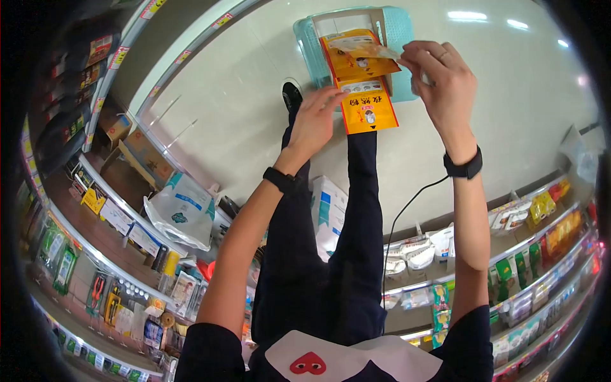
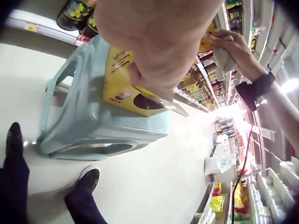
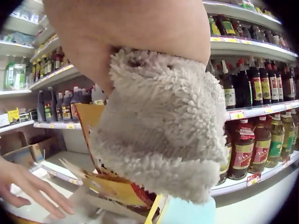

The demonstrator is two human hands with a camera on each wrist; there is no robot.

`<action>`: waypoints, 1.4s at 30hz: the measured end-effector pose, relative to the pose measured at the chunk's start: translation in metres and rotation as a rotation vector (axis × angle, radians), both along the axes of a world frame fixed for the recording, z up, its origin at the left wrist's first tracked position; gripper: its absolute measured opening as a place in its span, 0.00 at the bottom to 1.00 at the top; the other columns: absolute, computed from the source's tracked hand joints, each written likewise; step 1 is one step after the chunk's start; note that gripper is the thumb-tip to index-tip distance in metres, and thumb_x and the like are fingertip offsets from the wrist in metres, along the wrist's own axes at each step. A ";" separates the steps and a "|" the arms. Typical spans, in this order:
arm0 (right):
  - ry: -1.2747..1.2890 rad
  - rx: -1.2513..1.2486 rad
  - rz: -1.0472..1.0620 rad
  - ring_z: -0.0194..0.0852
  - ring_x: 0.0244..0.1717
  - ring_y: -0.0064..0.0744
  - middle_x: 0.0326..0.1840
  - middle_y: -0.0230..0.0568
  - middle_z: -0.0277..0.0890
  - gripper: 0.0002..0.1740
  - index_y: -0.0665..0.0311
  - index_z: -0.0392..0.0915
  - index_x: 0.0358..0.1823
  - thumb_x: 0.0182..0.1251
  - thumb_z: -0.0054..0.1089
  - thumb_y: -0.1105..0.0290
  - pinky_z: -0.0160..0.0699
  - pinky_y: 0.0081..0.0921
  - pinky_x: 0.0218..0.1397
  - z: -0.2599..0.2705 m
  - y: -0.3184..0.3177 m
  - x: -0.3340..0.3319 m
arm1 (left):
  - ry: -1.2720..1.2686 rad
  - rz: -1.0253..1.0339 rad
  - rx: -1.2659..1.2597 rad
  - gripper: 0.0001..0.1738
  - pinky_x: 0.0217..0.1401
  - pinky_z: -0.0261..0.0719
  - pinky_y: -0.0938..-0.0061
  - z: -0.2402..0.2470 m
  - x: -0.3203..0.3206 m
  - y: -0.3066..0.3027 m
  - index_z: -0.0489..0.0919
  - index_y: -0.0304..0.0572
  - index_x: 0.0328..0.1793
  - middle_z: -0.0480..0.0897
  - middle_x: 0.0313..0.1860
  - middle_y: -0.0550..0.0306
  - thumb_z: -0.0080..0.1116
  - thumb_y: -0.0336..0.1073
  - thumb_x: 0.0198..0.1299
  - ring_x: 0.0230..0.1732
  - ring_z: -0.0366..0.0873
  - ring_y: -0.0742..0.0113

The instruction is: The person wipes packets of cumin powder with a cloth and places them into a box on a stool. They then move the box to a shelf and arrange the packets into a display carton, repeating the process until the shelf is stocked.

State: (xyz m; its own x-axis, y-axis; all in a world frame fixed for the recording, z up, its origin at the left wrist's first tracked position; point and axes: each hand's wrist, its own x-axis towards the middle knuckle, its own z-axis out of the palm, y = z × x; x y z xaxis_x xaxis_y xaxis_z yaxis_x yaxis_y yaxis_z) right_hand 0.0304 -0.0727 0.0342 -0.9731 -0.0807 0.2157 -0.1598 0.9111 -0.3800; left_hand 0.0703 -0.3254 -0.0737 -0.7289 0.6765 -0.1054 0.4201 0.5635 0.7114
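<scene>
My right hand [image 1: 449, 86] pinches the edge of a yellow seasoning packet [image 3: 91, 119], tilted above the box. In the same hand is a fluffy grey-white cloth [image 3: 159, 121], which covers much of the right wrist view. My left hand [image 1: 312, 124] has its fingers extended, fingertips right at the left edge of another yellow packet [image 1: 369, 113] marked 孜然粉. That packet juts from the near side of a yellow cardboard box [image 2: 124, 88]. More packets [image 1: 347, 63] lie behind it. The box sits on a pale teal plastic stool [image 2: 88, 98].
Bottles [image 3: 243, 151] line the shelves beyond the stool. Shelves of goods [image 1: 509, 280] stand at both sides. A white plastic bag [image 1: 181, 210] and a white carton [image 1: 329, 213] are near my legs. A black cable [image 1: 407, 204] trails from the right wristband.
</scene>
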 end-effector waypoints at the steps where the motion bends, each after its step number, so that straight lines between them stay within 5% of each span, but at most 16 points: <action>1: 0.015 0.002 -0.004 0.74 0.33 0.30 0.36 0.21 0.80 0.10 0.54 0.82 0.33 0.47 0.66 0.76 0.75 0.28 0.34 0.021 -0.004 0.002 | -0.080 0.149 0.061 0.31 0.70 0.66 0.61 0.005 -0.001 -0.005 0.73 0.42 0.63 0.74 0.61 0.50 0.50 0.18 0.48 0.66 0.68 0.51; 4: -0.037 0.081 0.079 0.72 0.32 0.30 0.35 0.23 0.80 0.09 0.54 0.81 0.32 0.48 0.64 0.75 0.73 0.28 0.32 0.104 -0.021 0.012 | -0.186 0.476 0.242 0.28 0.65 0.69 0.64 0.031 -0.008 -0.013 0.74 0.40 0.60 0.77 0.55 0.49 0.49 0.20 0.48 0.60 0.71 0.50; 6: -0.091 0.113 0.175 0.70 0.32 0.32 0.35 0.25 0.80 0.06 0.55 0.80 0.30 0.49 0.64 0.74 0.71 0.27 0.31 0.161 -0.038 0.025 | -0.290 0.540 0.311 0.22 0.67 0.66 0.66 0.062 -0.016 -0.020 0.74 0.37 0.59 0.78 0.57 0.51 0.48 0.19 0.57 0.62 0.74 0.60; 10: -0.164 -0.013 0.245 0.71 0.31 0.32 0.32 0.28 0.79 0.05 0.58 0.79 0.30 0.50 0.66 0.73 0.71 0.27 0.30 0.262 -0.060 0.049 | -0.691 0.238 0.633 0.24 0.74 0.59 0.66 0.183 -0.056 -0.025 0.70 0.34 0.68 0.74 0.67 0.52 0.42 0.39 0.70 0.69 0.69 0.61; 12: -0.273 -0.295 0.075 0.72 0.29 0.34 0.28 0.31 0.77 0.07 0.60 0.80 0.31 0.50 0.68 0.73 0.72 0.30 0.30 0.295 -0.071 0.060 | -1.045 -0.172 0.755 0.31 0.76 0.58 0.61 0.242 -0.054 -0.028 0.67 0.35 0.72 0.72 0.69 0.49 0.36 0.51 0.75 0.73 0.65 0.60; 14: -0.267 -0.378 -0.051 0.73 0.27 0.34 0.27 0.36 0.78 0.07 0.64 0.80 0.33 0.53 0.69 0.74 0.73 0.29 0.31 0.318 -0.081 0.068 | -1.629 0.048 0.398 0.40 0.77 0.58 0.56 0.309 -0.038 -0.041 0.60 0.36 0.76 0.67 0.73 0.46 0.29 0.62 0.73 0.74 0.63 0.56; 17: -0.309 -0.740 -0.305 0.71 0.23 0.28 0.30 0.39 0.80 0.08 0.69 0.79 0.38 0.57 0.66 0.77 0.71 0.26 0.32 0.330 -0.089 0.086 | -1.565 -0.071 0.821 0.46 0.76 0.61 0.54 0.361 -0.016 -0.046 0.50 0.38 0.80 0.61 0.76 0.43 0.28 0.69 0.70 0.74 0.63 0.50; 18: -0.270 -0.732 -0.303 0.71 0.23 0.28 0.30 0.39 0.80 0.08 0.69 0.79 0.38 0.57 0.66 0.77 0.71 0.26 0.32 0.338 -0.095 0.090 | -1.874 -0.130 1.199 0.39 0.75 0.63 0.59 0.351 -0.005 -0.051 0.53 0.41 0.79 0.64 0.74 0.46 0.30 0.62 0.74 0.72 0.65 0.54; 23: 0.186 -0.790 -0.583 0.67 0.38 0.26 0.38 0.36 0.71 0.08 0.66 0.78 0.42 0.60 0.62 0.76 0.67 0.22 0.44 0.378 -0.113 0.132 | -1.702 0.176 1.027 0.37 0.70 0.69 0.57 0.440 0.017 -0.044 0.56 0.41 0.78 0.67 0.72 0.44 0.31 0.60 0.74 0.68 0.71 0.50; 26: 0.380 -0.935 -0.701 0.66 0.45 0.29 0.44 0.39 0.69 0.08 0.67 0.76 0.42 0.63 0.59 0.72 0.65 0.24 0.52 0.402 -0.115 0.169 | -1.875 0.104 1.194 0.39 0.69 0.71 0.55 0.460 0.038 -0.035 0.55 0.41 0.78 0.67 0.72 0.41 0.30 0.62 0.73 0.68 0.71 0.47; 29: 0.453 -1.069 -0.500 0.58 0.59 0.39 0.56 0.47 0.60 0.23 0.66 0.67 0.55 0.58 0.56 0.68 0.56 0.34 0.66 0.406 -0.125 0.197 | -1.916 0.112 1.182 0.40 0.71 0.67 0.56 0.479 0.067 -0.020 0.62 0.41 0.75 0.71 0.69 0.43 0.33 0.64 0.70 0.66 0.72 0.49; 34: 0.172 -0.647 -0.180 0.49 0.68 0.61 0.68 0.61 0.49 0.37 0.65 0.62 0.62 0.46 0.61 0.74 0.47 0.48 0.73 0.411 -0.128 0.248 | -1.812 0.092 1.215 0.36 0.72 0.66 0.56 0.481 0.097 -0.010 0.65 0.35 0.72 0.71 0.69 0.42 0.34 0.56 0.69 0.66 0.72 0.49; 36: 0.169 -0.618 -0.181 0.50 0.68 0.62 0.68 0.61 0.49 0.37 0.65 0.62 0.63 0.46 0.61 0.76 0.50 0.48 0.73 0.409 -0.133 0.265 | -1.830 0.004 1.262 0.35 0.72 0.66 0.56 0.486 0.105 -0.009 0.64 0.33 0.72 0.71 0.69 0.41 0.33 0.53 0.70 0.66 0.72 0.48; 38: 0.157 -0.585 -0.193 0.51 0.68 0.62 0.69 0.62 0.50 0.38 0.65 0.62 0.64 0.46 0.61 0.78 0.52 0.48 0.72 0.410 -0.134 0.274 | -1.775 0.160 1.198 0.34 0.73 0.65 0.55 0.482 0.112 -0.011 0.62 0.32 0.73 0.69 0.70 0.39 0.31 0.51 0.71 0.67 0.71 0.47; 39: 0.167 -0.582 -0.112 0.54 0.69 0.60 0.69 0.59 0.54 0.39 0.65 0.62 0.65 0.46 0.62 0.79 0.55 0.47 0.71 0.411 -0.131 0.279 | -1.897 -0.004 1.345 0.34 0.74 0.64 0.54 0.484 0.115 -0.010 0.60 0.32 0.74 0.68 0.71 0.38 0.29 0.51 0.73 0.68 0.70 0.46; 42: 0.175 -0.660 0.061 0.59 0.70 0.55 0.69 0.53 0.61 0.38 0.64 0.64 0.65 0.47 0.61 0.81 0.60 0.46 0.70 0.415 -0.136 0.279 | -1.817 -0.043 1.284 0.35 0.74 0.64 0.53 0.499 0.124 -0.007 0.59 0.32 0.75 0.67 0.71 0.37 0.28 0.53 0.74 0.69 0.69 0.45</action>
State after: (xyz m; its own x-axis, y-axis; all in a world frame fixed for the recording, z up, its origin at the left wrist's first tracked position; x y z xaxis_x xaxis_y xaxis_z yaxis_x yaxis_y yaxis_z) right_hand 0.3089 -0.2086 0.4489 -0.9175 0.0675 0.3920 -0.3132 0.4849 -0.8166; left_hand 0.1939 -0.3327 0.4249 -0.3789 0.9229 -0.0681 -0.9227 -0.3711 0.1043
